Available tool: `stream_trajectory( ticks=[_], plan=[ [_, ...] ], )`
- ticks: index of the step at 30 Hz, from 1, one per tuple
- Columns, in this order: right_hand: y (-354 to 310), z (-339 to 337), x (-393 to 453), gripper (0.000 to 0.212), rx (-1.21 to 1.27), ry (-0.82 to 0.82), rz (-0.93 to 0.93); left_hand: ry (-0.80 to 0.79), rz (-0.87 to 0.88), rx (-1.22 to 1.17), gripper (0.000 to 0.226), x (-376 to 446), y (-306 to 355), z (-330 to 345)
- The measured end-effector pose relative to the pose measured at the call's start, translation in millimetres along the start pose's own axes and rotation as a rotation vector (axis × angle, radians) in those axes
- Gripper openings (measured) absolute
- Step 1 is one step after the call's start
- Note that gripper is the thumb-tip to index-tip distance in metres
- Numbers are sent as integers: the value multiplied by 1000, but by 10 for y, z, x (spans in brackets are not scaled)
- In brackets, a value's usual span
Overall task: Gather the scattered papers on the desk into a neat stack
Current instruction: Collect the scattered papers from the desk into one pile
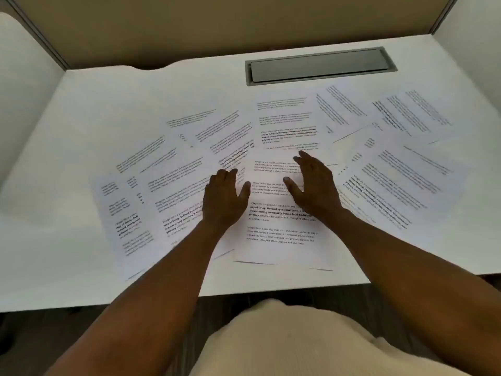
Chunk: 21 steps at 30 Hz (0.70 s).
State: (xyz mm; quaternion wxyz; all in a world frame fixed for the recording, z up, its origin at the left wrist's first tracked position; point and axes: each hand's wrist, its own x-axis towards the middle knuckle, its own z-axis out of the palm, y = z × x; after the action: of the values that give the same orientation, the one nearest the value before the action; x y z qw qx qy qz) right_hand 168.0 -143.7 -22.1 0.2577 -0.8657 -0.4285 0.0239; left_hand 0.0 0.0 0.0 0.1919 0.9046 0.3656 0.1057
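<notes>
Hands, left hand and right hand, flat, fingers spread, on papers.

We note white papers carrying blocks of black printed text, some lines in heavier bold, spread on a plain white desk. A grey metal cable hatch is set in the desk's far side, and we record beige partition panels behind. At the near edge we see a cream ribbed garment over dark flooring.
</notes>
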Motion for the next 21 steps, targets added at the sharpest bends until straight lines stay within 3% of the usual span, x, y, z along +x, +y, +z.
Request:
stream_trajectory(
  ticks=[4,12,16,21],
  plan=[
    [142,16,-243,56,-49,5,10,-119,-89,-11,62,-146,23,129],
    [511,-127,-507,37,-31,147,137,-91,-279,5,81,-169,262,237],
    [743,-310,-603,28,-78,245,325,-125,-335,43,83,-29,357,254],
    [1019,-663,-671,37,-109,367,718,-163,-391,31,88,218,458,234]
  ],
)
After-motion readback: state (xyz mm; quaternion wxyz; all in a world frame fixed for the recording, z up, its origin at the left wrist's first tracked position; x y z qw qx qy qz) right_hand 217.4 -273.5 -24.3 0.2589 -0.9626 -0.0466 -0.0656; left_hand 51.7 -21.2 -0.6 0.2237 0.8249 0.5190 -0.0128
